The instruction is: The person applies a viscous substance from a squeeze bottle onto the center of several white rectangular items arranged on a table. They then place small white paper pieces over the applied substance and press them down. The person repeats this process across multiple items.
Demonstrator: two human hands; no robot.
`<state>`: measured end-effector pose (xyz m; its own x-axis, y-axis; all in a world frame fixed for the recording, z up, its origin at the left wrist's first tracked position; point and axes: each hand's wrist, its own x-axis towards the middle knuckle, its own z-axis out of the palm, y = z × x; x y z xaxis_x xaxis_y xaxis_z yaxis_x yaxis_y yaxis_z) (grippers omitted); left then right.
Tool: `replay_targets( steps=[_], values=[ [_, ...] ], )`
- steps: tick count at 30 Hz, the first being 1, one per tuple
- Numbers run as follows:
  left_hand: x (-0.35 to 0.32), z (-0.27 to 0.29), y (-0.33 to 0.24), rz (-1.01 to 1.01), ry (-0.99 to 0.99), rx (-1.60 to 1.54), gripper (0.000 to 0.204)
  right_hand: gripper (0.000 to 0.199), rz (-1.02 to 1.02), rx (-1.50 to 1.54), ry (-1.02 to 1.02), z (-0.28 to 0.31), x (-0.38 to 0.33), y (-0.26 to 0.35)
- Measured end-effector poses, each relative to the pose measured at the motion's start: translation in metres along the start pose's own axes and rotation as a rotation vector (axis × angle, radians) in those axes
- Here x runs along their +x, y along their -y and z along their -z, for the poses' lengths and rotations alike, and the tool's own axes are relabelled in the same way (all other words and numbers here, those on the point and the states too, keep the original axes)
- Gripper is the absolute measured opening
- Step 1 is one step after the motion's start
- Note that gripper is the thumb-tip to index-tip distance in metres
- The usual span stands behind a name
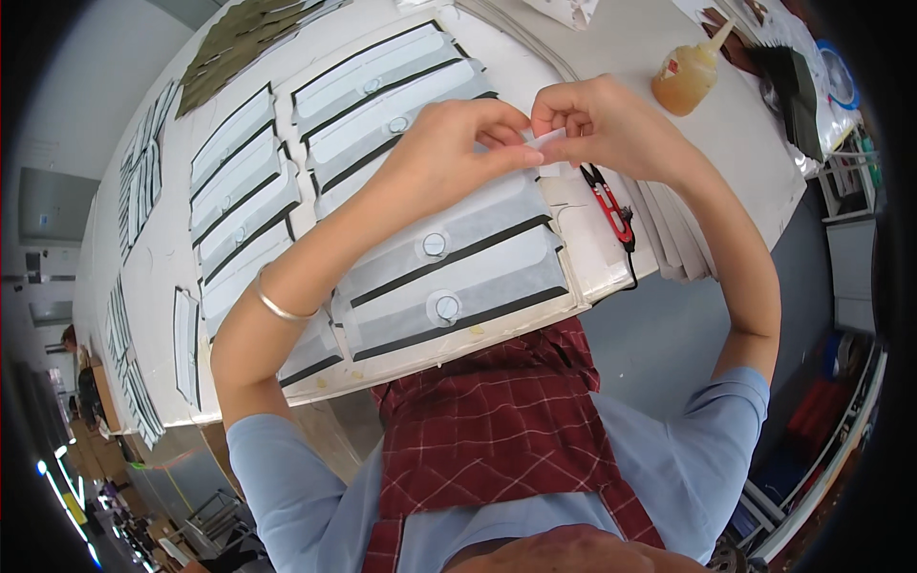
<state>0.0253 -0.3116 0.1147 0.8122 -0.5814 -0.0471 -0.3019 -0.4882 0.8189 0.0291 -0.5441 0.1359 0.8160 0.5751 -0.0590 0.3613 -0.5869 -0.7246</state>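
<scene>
Over the far right of a row of pale panels with black edges (449, 272), my two hands meet fingertip to fingertip. My left hand (454, 143) is closed, its thumb and fingers pinching one side of a small white piece (548, 141), paper-like. The other side is pinched by my right hand (611, 124), also closed. Fingers cover much of this piece, so its shape is unclear. On the nearest panel lies a round disc (446, 307), whitish with a line across it; the panel behind carries a similar disc (434, 245).
Red-handled thread snips (611, 205) lie right of the panels, beside stacked grey strips (673, 229). A nozzle bottle of amber liquid (686, 78) stands at the far right. More panels (239, 181) cover the left, with olive pieces (239, 48) behind. The white table's front edge (468, 336) is near me.
</scene>
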Motion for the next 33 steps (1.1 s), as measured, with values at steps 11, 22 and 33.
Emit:
replay_targets(
  steps=[11, 22, 33],
  values=[
    [-0.095, 0.084, 0.033, 0.154, -0.415, -0.327, 0.017, 0.01, 0.07, 0.342, -0.064, -0.022, 0.06, 0.043],
    [-0.195, 0.101, 0.114, 0.208, -0.647, 0.192, 0.013, 0.023, -0.032, 0.169, 0.381, -0.086, 0.16, 0.055],
    [-0.155, 0.068, 0.103, -0.137, -0.338, 0.54, 0.008, 0.022, -0.029, 0.157, 0.31, -0.105, 0.189, 0.046]
  ],
)
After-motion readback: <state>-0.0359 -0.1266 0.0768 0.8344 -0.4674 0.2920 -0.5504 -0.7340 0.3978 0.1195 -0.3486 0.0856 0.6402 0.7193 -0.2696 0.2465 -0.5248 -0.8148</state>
